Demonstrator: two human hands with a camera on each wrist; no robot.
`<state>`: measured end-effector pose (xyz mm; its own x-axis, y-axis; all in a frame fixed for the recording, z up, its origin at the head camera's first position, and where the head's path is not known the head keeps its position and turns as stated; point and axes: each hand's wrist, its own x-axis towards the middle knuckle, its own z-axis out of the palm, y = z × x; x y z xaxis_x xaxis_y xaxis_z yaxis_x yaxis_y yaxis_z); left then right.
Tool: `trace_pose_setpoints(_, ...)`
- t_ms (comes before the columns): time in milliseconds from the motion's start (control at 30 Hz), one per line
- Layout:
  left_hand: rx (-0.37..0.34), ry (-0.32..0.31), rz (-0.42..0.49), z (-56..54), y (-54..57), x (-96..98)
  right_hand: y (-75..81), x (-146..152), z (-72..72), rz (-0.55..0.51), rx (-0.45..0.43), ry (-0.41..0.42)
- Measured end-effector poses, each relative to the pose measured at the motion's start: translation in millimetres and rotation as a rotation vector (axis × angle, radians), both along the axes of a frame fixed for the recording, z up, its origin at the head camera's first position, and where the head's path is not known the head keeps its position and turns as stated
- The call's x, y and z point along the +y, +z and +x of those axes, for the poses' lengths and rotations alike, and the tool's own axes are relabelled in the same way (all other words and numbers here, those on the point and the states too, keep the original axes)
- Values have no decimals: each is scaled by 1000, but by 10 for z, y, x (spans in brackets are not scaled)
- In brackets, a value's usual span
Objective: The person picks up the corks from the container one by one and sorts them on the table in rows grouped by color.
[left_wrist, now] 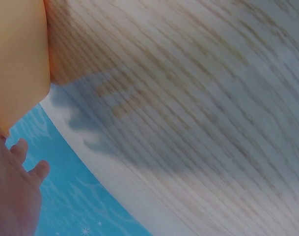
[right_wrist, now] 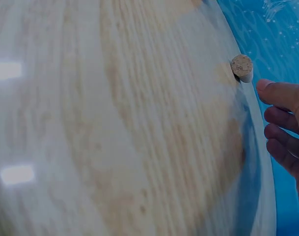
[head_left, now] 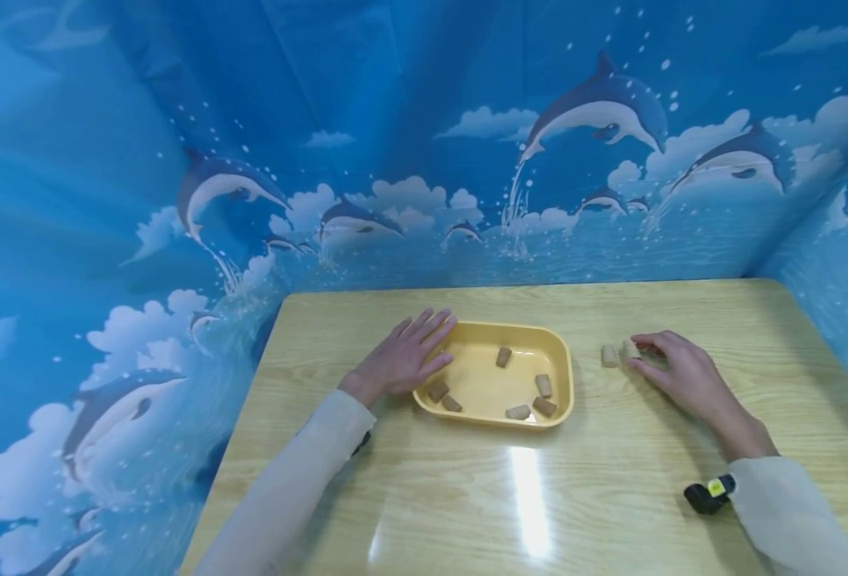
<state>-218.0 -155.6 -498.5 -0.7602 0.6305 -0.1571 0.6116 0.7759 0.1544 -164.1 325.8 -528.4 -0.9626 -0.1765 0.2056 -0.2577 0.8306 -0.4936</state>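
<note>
A yellow rectangular tray holds several small corks, among them one cork toward the back and another cork near the right wall. My left hand lies over the tray's left rim with its fingers extended. To the right of the tray, my right hand pinches a pale cork between thumb and fingers. Just left of it another pale cork stands on the table. In the right wrist view one cork shows beyond the thumb of my hand; the pinched one cannot be made out there.
Everything sits on a light wood-grain table. Behind it and along both sides hangs a blue curtain printed with dolphins and clouds. A small black device sits at the right wrist.
</note>
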Motion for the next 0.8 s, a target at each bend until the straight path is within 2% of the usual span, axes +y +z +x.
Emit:
trace_pose_setpoints(300,-8,1,2,3,13,2,-127,19,-26,-15,-66,-32)
trace_pose_setpoints(800,-8,1,-9,-2,10,6,-189,20,-66,11,-73,-34)
